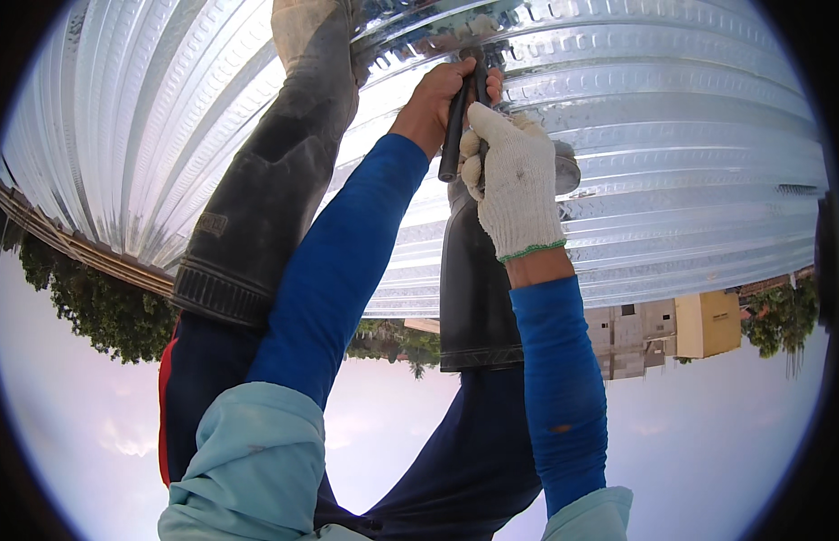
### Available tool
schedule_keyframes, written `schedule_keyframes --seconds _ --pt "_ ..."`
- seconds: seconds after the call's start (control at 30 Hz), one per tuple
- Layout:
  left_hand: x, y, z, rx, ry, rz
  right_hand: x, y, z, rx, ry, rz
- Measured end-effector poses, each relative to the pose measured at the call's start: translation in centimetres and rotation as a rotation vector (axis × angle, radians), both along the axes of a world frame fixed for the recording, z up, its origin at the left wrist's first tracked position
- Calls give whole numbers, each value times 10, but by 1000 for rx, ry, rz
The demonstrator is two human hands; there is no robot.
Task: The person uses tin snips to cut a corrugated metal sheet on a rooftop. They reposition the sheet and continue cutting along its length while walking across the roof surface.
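My left hand (444, 95) is bare and closed around a dark two-bar tool (453, 135). One of its bars slants down toward me, past my fingers. Its working end, by the metal sheet, cannot be made out. Just to the right, my right hand (517, 176) wears a white knitted glove with a green cuff edge. Its fingers are curled next to the second bar, and what lies inside them is hidden. Beneath both hands spreads the shiny corrugated metal sheet (654, 153). A rounded greyish piece (568, 169) shows partly behind the glove.
My black rubber boots (257, 207) stand on the ribbed metal, one left of my arms and the other (478, 288) between them. Beyond the sheet's edge are trees (95, 298), a grey building (631, 334) and a yellow one (708, 325).
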State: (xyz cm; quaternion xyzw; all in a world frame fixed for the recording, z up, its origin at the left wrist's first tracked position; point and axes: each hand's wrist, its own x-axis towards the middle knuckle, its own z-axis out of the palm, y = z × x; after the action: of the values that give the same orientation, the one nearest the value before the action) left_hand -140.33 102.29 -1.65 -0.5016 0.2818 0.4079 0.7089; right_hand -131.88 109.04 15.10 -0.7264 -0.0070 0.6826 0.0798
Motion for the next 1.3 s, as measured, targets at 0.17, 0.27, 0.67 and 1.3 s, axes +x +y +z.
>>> schedule_keyframes --seconds 0.17,0.27,0.67,1.3 --pt "4 6 8 16 134 -121 4 1 -2 -16 14 12" --pt "11 11 10 -5 223 -192 9 13 2 -62 -10 50" --pt "42 -36 83 45 390 -689 66 -26 42 -223 -10 371" --pt "86 -45 54 53 485 -898 134 -23 -2 -78 -70 762"
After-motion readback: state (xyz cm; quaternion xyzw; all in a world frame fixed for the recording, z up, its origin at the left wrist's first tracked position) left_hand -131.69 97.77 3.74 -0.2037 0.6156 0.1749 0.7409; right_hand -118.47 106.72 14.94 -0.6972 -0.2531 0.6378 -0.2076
